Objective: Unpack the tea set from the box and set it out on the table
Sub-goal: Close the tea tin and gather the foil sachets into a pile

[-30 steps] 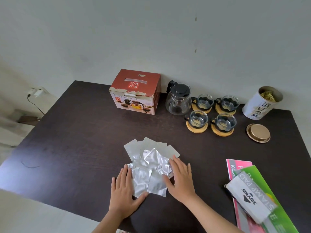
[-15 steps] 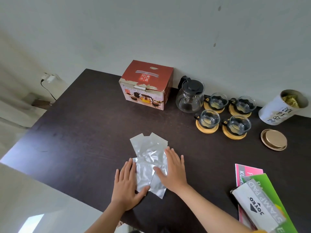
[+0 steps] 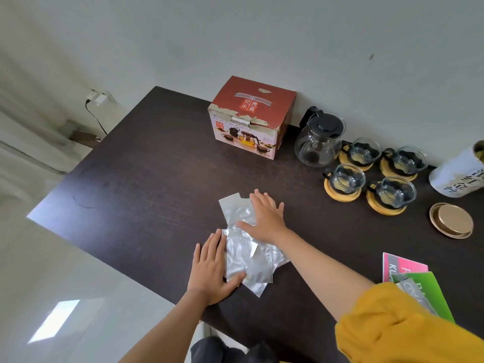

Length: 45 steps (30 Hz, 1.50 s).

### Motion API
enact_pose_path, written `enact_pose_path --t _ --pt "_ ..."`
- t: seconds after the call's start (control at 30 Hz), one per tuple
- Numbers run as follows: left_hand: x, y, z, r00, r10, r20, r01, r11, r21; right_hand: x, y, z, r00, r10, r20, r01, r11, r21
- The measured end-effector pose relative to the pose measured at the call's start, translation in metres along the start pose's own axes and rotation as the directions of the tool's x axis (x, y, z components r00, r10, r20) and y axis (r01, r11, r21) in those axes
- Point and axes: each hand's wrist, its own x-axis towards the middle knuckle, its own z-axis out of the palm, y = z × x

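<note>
Silver foil packets (image 3: pixel 242 254) lie in an overlapping heap near the front edge of the dark tabletop (image 3: pixel 157 163), with the left hand (image 3: pixel 212 271) flat along their left side and the right hand (image 3: pixel 265 218) flat on the upper ones, fingers straight, neither grasping anything. To square the heap well, I would keep both palms low and sweep inward together, so the slippery foil slides rather than buckles. Behind stands the red box (image 3: pixel 251 119), closed; right of it the glass teapot (image 3: pixel 318 142) and four cups (image 3: pixel 377 176) on wooden coasters are already set out. Since a second ago the packets have drawn from a fan into a narrower pile, and the right hand has moved farther up it.
</note>
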Motion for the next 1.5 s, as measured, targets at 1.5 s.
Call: enact_pose_path --t 1.5 --pt "0.074 -0.012 -0.034 0.983 0.17 0.07 -0.124 0.894 -0.43 -0.141 -0.07 0.128 0.682 0.651 -0.335 -0.647 0.75 0.14"
